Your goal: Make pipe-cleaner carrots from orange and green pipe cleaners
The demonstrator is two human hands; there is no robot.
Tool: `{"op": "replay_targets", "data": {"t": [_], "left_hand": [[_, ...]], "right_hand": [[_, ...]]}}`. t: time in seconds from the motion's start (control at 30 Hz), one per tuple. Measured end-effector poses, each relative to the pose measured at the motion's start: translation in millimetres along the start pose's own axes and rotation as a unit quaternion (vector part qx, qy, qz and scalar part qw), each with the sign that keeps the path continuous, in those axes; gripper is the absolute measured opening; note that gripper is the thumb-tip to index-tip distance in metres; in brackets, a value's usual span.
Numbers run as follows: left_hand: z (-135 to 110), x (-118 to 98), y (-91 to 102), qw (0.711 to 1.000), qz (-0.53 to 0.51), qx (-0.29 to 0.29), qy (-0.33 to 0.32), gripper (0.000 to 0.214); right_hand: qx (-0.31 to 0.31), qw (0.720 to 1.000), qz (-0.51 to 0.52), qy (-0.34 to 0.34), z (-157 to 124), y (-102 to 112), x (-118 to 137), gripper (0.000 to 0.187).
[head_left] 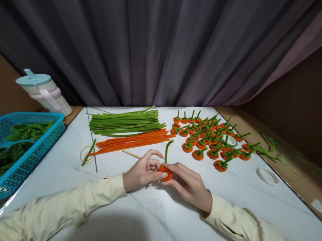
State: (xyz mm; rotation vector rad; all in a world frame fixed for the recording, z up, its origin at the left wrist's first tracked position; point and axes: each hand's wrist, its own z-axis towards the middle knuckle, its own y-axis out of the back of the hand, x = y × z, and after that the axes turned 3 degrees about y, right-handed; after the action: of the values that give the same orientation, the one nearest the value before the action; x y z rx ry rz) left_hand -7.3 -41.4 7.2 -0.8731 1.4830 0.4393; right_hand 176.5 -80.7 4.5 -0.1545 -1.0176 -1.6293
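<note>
Between my two hands is a small orange pipe-cleaner pumpkin point(165, 172) with a green stem point(167, 149) that rises and bends right at its tip. My left hand point(145, 171) pinches its left side with thumb and curled fingers. From the right, my right hand point(187, 183) grips it, fingers over the top and thumb low in front. The fingers hide part of the orange body. Just behind my left hand lies a thin wooden stick point(130, 154), its near end covered by the hand.
Green pipe cleaners point(125, 122) and orange pipe cleaners point(132, 140) lie behind my hands. Several finished pumpkins point(198, 154) cluster at right, near a white tape ring point(267, 176). At left stand a blue basket point(39, 153) of green pieces and a tumbler point(44, 92). A rubber band point(84, 154) lies left.
</note>
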Motion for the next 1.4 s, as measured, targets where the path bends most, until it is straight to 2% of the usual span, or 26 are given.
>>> {"op": "replay_targets", "data": {"t": [0.2, 0.43, 0.63, 0.8, 0.9, 1.03, 1.2, 1.4], "left_hand": [[0.7, 1.8, -1.4, 1.000, 0.009, 0.013, 0.000, 0.044], [2.1, 3.4, -4.9, 0.999, -0.008, 0.025, -0.020, 0.042], [4.1, 1.8, -3.2, 1.000, 0.002, -0.009, -0.004, 0.037], [5.5, 3.3, -2.3, 1.000, 0.028, -0.013, -0.001, 0.036], [4.7, 2.9, -3.6, 0.999, 0.031, -0.041, -0.001, 0.037], [3.2, 5.1, -5.3, 0.995, 0.063, -0.077, -0.031, 0.035], [1.0, 8.6, -6.9, 0.983, 0.102, -0.136, -0.065, 0.028], [-3.4, 7.1, -7.6, 0.931, 0.262, -0.197, -0.161, 0.014]], "right_hand": [[0.000, 0.999, 0.030, 0.020, -0.3, -1.0, -0.3, 0.028], [-0.005, 0.999, -0.025, 0.047, -4.0, -1.8, -1.9, 0.034], [-0.040, 0.999, -0.010, 0.005, 1.3, 2.1, 0.1, 0.033], [-0.053, 0.998, -0.030, -0.020, 1.0, 1.0, -0.6, 0.030], [-0.081, 0.995, -0.038, -0.031, 0.0, 0.0, -0.3, 0.028], [-0.084, 0.995, -0.014, -0.045, 1.3, -0.5, 0.7, 0.013], [-0.086, 0.993, 0.013, -0.078, 3.6, -2.0, 1.2, 0.014], [-0.078, 0.994, 0.022, -0.079, 5.3, -1.7, 2.3, 0.017]]}}
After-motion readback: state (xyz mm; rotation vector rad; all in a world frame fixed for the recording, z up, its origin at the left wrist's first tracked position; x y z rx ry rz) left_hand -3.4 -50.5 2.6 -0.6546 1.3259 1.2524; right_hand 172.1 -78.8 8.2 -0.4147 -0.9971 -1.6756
